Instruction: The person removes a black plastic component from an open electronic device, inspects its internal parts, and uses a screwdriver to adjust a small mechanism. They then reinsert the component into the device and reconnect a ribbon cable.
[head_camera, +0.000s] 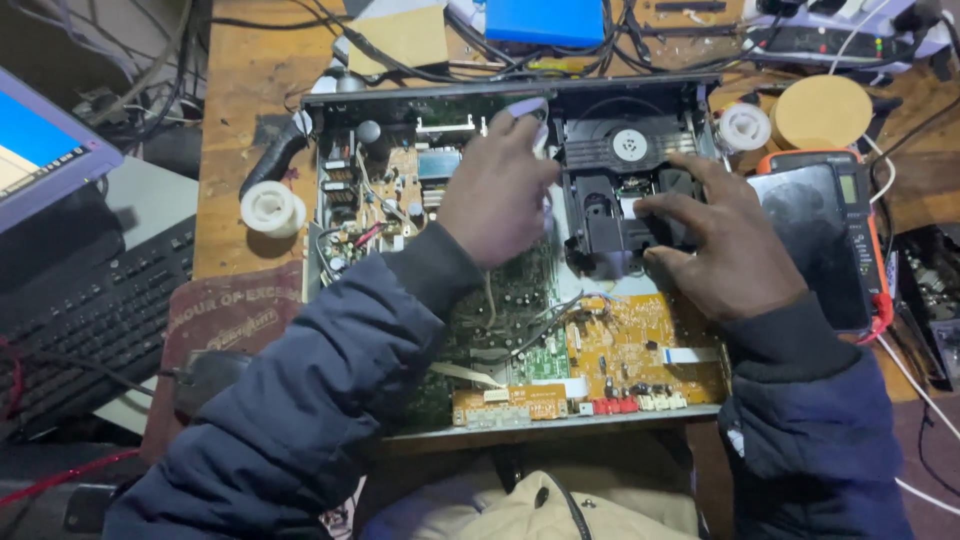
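Both hands (497, 190) (722, 240) on disc drive assy (625, 190).

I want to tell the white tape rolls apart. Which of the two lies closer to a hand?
The white roll at the upper right, beside the round tan disc, lies closer, near the right hand. The other roll sits left of the open chassis.

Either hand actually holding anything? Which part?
Left hand pinches a small pale object by its lower end; what it is cannot be told. Right hand holds nothing, fingers resting on the black disc drive.
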